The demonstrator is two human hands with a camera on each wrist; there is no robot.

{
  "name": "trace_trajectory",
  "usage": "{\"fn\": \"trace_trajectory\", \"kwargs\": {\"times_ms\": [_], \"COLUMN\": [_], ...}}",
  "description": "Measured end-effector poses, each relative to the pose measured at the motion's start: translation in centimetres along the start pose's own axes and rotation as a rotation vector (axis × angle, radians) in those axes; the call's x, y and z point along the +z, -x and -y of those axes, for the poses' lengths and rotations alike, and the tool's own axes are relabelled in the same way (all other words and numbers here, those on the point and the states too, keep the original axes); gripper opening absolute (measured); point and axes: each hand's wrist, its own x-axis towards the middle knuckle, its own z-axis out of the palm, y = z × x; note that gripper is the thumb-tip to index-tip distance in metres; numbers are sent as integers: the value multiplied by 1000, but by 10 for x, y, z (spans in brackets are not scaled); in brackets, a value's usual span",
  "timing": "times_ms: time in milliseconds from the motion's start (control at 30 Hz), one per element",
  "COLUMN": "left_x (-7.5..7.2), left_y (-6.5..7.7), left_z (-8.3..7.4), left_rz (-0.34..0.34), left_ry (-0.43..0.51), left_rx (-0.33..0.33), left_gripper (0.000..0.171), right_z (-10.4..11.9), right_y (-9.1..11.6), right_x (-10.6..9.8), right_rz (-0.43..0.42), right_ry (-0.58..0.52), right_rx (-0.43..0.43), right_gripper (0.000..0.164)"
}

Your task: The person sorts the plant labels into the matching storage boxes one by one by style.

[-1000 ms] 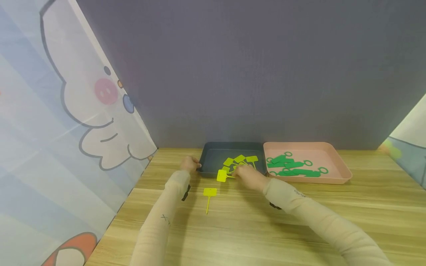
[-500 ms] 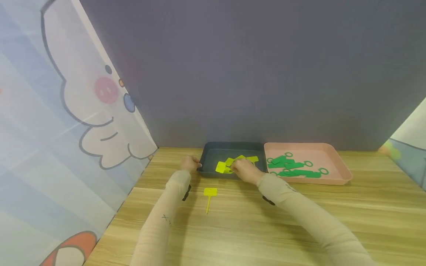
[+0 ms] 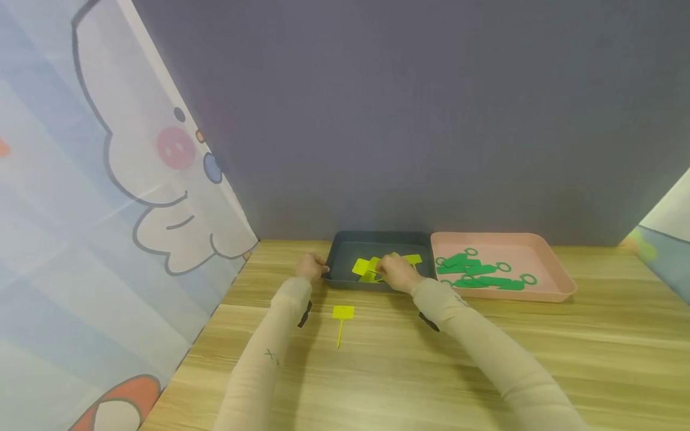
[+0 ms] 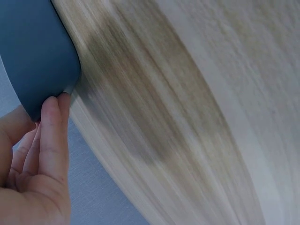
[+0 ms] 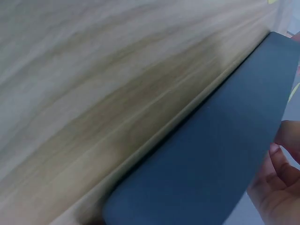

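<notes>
My left hand (image 3: 309, 267) pinches the left rim of a dark blue-grey tray (image 3: 345, 237); in the left wrist view, thumb and fingers (image 4: 51, 126) meet at its corner. Inside the tray's right part lie several yellow plant labels (image 3: 414, 259), flat squarish heads on thin stems. Over them is my right hand (image 3: 398, 272), fingertips pinching the stem of a yellow plant label (image 3: 360, 266) whose head points left. The tray wall (image 5: 201, 136) hides part of that grip in the right wrist view. One more yellow label (image 3: 342, 312) lies on the table before the tray.
A pink tray (image 3: 552, 272) adjoins the dark one on the right, with several green ring-ended tags (image 3: 485, 280) in it. Behind both trays stands a grey panel (image 3: 404, 120). A printed curtain (image 3: 135, 179) borders the wooden table (image 3: 377, 371) on the left.
My right hand has carried the yellow label from above the tray's front edge back and inward, over the other labels. The left hand stays at the rim. The view has shifted slightly.
</notes>
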Motion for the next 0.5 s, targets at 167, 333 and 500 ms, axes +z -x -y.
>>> {"fn": "trace_trajectory", "kwargs": {"times_ms": [167, 333, 500], "left_x": [1, 2, 2], "left_y": [-1, -5, -7], "left_z": [1, 3, 3], "left_rz": [12, 15, 11], "left_ry": [0, 5, 5], "left_rx": [-3, -1, -10], "left_gripper": [29, 29, 28], "right_z": [-1, -2, -1], "right_y": [-1, -4, -7], "right_x": [4, 8, 9], "right_rz": [27, 28, 26], "right_ry": [18, 25, 29], "right_rx": [29, 14, -7], "right_gripper": [14, 22, 38]}}
